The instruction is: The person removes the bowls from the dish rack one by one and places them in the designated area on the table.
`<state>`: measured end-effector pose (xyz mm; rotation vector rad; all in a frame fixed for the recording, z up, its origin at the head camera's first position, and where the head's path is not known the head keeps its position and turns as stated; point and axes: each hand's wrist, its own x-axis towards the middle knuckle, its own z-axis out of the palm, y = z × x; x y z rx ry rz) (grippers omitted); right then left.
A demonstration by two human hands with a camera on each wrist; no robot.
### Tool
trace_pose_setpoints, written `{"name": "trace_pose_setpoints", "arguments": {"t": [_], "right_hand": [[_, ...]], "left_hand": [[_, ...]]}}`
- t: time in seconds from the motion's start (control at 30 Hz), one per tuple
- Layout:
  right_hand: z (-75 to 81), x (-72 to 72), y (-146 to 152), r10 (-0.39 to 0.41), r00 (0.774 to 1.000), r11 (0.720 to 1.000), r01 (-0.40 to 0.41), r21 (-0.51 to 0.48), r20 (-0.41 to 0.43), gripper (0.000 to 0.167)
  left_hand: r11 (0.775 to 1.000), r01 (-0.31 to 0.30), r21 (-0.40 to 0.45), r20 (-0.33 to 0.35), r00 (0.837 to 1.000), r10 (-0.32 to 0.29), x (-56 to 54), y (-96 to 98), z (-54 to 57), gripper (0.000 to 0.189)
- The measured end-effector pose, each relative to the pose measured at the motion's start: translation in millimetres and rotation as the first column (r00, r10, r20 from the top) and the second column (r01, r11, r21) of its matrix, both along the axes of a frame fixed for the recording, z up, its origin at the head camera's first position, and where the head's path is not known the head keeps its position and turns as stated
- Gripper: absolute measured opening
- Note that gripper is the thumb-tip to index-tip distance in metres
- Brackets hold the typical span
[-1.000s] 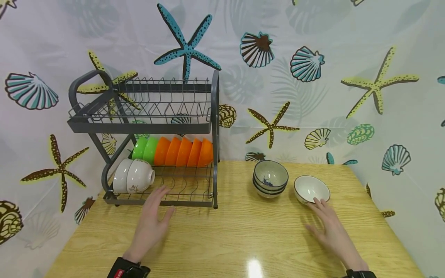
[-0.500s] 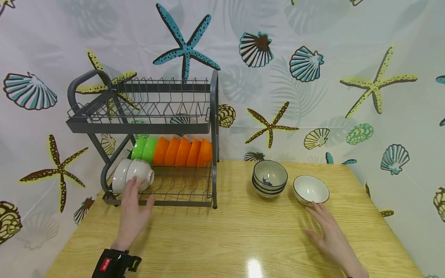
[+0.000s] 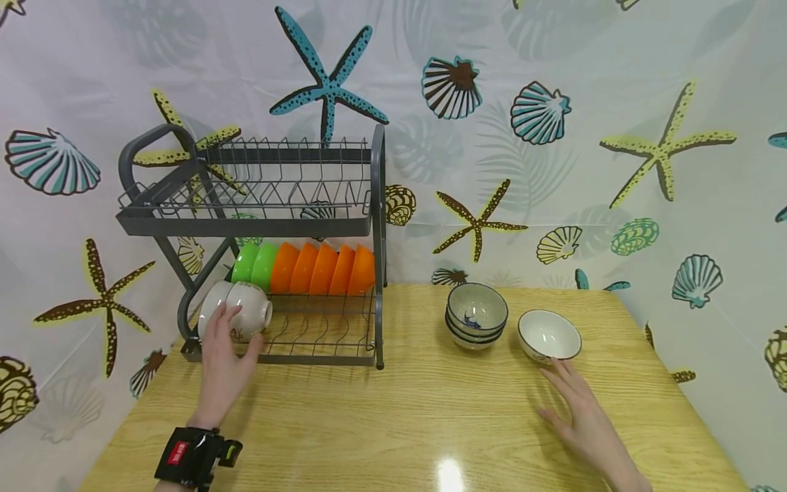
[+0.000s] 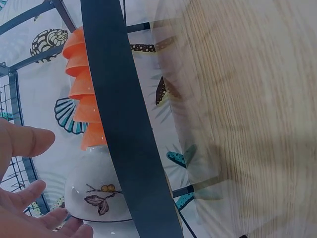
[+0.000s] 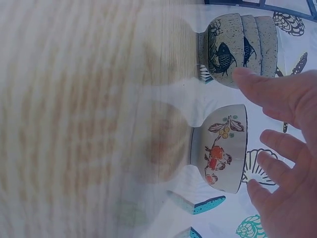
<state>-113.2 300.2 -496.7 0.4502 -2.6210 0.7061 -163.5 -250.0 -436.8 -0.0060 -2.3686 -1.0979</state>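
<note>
l hand [image 3: 223, 371] wide, right by racked white bowls [image 3: 247, 301], r hand [image 3: 581, 408] wide, just nearside of lone bowl [image 3: 549, 333]

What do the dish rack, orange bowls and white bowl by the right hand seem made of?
Dish rack: probably metal, coated matte grey, given its thin wires.
Orange bowls: likely plastic, smooth and evenly coloured; ceramic remains possible.
White bowl: seemingly glazed ceramic, with slight sheen and coloured print.

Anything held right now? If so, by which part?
Nothing gripped: left hand open at white bowls in the rack, contact unclear; right hand open near a lone bowl.
</note>
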Motion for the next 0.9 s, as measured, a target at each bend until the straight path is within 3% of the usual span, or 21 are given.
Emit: {"name": "trace_pose_setpoints", "arguments": {"t": [0.27, 0.53, 0.73, 0.9], "right_hand": [[0.8, 1.6, 0.0, -0.002, 1.0, 1.0, 0.002, -0.015, 0.012, 0.067], [2.5, 1.1, 0.1, -0.002, 1.0, 1.0, 0.002, -0.012, -0.003, 0.068], [2.4, 0.9, 0.6, -0.006, 1.0, 1.0, 0.006, -0.003, -0.012, 0.068], [1.6, 0.8, 1.1, -0.011, 1.0, 1.0, 0.011, 0.007, -0.017, 0.068]], "left_hand": [[0.999, -0.039, -0.011, -0.039, 0.998, 0.039, -8.1, -5.6, 4.1, 0.056], [0.999, -0.048, 0.019, 0.084, 0.995, 0.047, -14.3, -14.7, 17.0, 0.064], [0.998, -0.056, 0.01, 0.218, 0.974, 0.052, -21.8, -25.5, 23.8, 0.065], [0.999, -0.043, -0.008, 0.249, 0.967, 0.044, -28.1, -29.7, 24.1, 0.065]]}}
